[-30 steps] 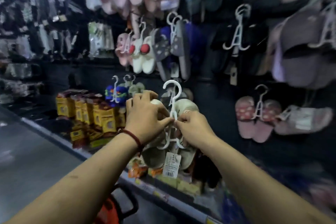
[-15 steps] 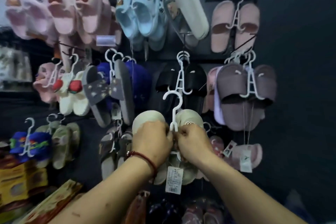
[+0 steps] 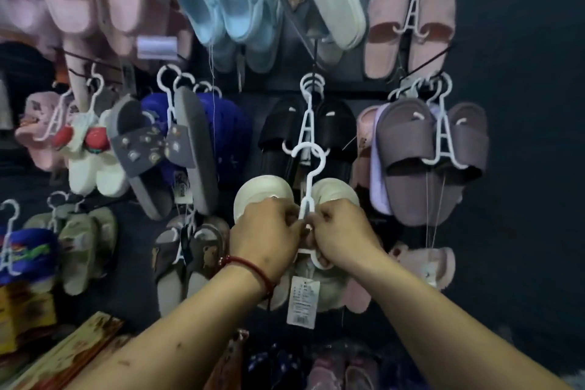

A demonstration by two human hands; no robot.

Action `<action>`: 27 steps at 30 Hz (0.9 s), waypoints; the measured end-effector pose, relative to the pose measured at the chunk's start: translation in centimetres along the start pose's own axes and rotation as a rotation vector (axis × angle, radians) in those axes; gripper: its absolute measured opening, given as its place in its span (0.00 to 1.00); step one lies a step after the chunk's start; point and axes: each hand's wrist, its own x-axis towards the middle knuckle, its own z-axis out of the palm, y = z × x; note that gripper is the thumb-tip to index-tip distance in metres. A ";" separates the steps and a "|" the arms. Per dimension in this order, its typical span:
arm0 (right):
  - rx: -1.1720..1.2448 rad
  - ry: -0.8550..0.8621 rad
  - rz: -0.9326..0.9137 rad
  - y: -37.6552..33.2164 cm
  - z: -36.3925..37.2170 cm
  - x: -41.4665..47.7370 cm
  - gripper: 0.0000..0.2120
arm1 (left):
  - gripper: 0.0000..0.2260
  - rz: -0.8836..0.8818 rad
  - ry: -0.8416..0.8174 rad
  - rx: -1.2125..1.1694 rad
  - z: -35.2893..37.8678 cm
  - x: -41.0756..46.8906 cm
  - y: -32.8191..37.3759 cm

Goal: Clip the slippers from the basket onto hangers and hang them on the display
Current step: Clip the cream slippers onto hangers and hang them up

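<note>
1. I am counting two hands: left hand [image 3: 264,236], right hand [image 3: 343,236].
2. I am seeing two cream slippers [image 3: 264,191] on one white hanger [image 3: 308,180].
3. I am spotting one price tag [image 3: 302,299].

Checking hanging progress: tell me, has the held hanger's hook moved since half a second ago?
Yes. The white hanger rose relative to the black slippers; its hook now overlaps their hanger's lower end.

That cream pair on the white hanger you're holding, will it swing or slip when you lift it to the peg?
The cream slippers look like thick foam, so probably light. The white hanger is thin plastic, so it may flex. Both hands grip near its middle; the paper tag dangles and will likely sway.
</note>
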 end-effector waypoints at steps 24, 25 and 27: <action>-0.112 -0.200 0.083 5.5 14.7 -2.9 0.09 | 0.09 -0.213 -0.086 -0.134 7.4 -6.2 -15.1; -0.126 -0.201 0.089 5.3 15.1 -2.5 0.09 | 0.08 -0.208 -0.081 -0.128 7.4 -5.8 -15.6; -0.140 -0.188 0.103 5.0 16.0 -1.5 0.09 | 0.07 -0.193 -0.071 -0.120 7.5 -4.8 -16.5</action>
